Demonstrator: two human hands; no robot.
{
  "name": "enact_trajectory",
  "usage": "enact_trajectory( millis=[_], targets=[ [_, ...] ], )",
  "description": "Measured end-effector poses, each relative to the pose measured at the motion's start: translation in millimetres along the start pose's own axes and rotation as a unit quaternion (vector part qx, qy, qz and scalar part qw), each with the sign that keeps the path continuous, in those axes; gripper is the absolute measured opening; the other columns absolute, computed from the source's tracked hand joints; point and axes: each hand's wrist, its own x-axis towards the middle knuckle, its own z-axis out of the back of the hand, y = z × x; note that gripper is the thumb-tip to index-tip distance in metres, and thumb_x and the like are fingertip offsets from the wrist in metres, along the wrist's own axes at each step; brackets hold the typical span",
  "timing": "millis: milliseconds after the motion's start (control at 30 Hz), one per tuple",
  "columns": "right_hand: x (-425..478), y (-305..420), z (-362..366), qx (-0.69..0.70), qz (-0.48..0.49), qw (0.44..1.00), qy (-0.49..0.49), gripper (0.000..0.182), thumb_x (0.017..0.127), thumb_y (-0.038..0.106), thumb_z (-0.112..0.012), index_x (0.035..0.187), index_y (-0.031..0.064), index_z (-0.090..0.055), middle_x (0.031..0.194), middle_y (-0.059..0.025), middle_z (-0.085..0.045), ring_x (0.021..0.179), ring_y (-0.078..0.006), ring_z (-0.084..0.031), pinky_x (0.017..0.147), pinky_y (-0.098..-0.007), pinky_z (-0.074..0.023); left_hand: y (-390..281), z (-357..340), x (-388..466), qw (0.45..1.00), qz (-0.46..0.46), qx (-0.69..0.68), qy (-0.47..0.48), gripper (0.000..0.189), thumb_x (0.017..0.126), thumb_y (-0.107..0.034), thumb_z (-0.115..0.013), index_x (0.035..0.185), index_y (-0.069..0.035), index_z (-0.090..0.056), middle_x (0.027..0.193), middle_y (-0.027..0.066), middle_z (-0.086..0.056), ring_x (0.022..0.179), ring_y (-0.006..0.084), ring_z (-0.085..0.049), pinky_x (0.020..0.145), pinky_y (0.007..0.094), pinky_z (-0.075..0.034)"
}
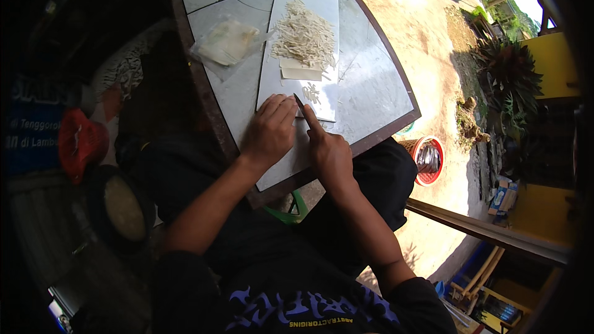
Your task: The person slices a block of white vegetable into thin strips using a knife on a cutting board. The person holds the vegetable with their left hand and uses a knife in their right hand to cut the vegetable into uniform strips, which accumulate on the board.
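Observation:
My right hand (327, 148) holds a knife (299, 102), its index finger stretched along the blade's back. Close beside the blade, the bent fingertips of my left hand (274, 125) press down at the near end of a white board (274, 79); whatever lies under them is hidden. Past the fingers lie a few short pale strips (311, 93) and a flat cream-coloured piece (300, 70). A large heap of thin pale strips (306, 32) covers the board's far half. Left of the board, a clear plastic bag (229, 42) contains flat pale pieces.
The board rests on a grey table with a dark raised edge (383, 132). A red-rimmed basket (430, 160) stands on the ground at the right. Something green (297, 208) shows below the near edge. At the left are a red plastic bag (82, 144) and a dark round container (123, 208).

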Motion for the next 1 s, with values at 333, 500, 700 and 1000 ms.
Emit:
enact_trajectory(
  millis=[333, 500, 700, 1000],
  targets=[
    [5, -9, -10, 0.054, 0.004, 0.998, -0.028, 0.067, 0.105, 0.02, -0.062, 0.168, 0.0316, -0.041, 0.076, -0.0248, -0.073, 0.067, -0.0458, -0.073, 0.064, -0.057, -0.0581, 1, 0, -5, 1.0, -0.001, 0.019, 0.009, 0.044, 0.084, -0.002, -0.066, 0.126, 0.01, -0.069, 0.132, 0.0227, -0.069, 0.131, 0.0378, -0.063, 0.121, 0.0472, -0.047],
    [8, -14, -8, 0.108, 0.04, 0.993, -0.028, 0.067, 0.104, 0.018, -0.065, 0.167, 0.0279, -0.044, 0.076, -0.0254, -0.072, 0.069, -0.0474, -0.072, 0.066, -0.0555, -0.0575, -1, -3, -5, 1.0, 0.025, -0.004, -0.013, 0.044, 0.083, 0.005, -0.065, 0.127, 0.009, -0.069, 0.132, 0.0221, -0.07, 0.129, 0.0408, -0.065, 0.117, 0.0489, -0.051],
    [4, -17, -8, 0.111, 0.053, 0.992, -0.028, 0.065, 0.103, 0.018, -0.065, 0.165, 0.0282, -0.047, 0.076, -0.0272, -0.072, 0.072, -0.0479, -0.072, 0.067, -0.0562, -0.0567, 0, -3, -4, 0.999, 0.026, -0.021, -0.013, 0.045, 0.084, 0.005, -0.066, 0.128, 0.01, -0.068, 0.131, 0.0227, -0.07, 0.128, 0.0421, -0.066, 0.115, 0.0489, -0.053],
    [0, -7, -3, 0.091, 0.023, 0.995, -0.019, 0.061, 0.106, 0.02, -0.061, 0.165, 0.0316, -0.048, 0.077, -0.0266, -0.073, 0.071, -0.0467, -0.073, 0.068, -0.0562, -0.0578, -2, -1, -4, 0.999, 0.028, -0.012, -0.012, 0.044, 0.084, 0.005, -0.068, 0.127, 0.01, -0.07, 0.133, 0.0223, -0.07, 0.129, 0.0416, -0.065, 0.115, 0.0476, -0.053]
  ],
)
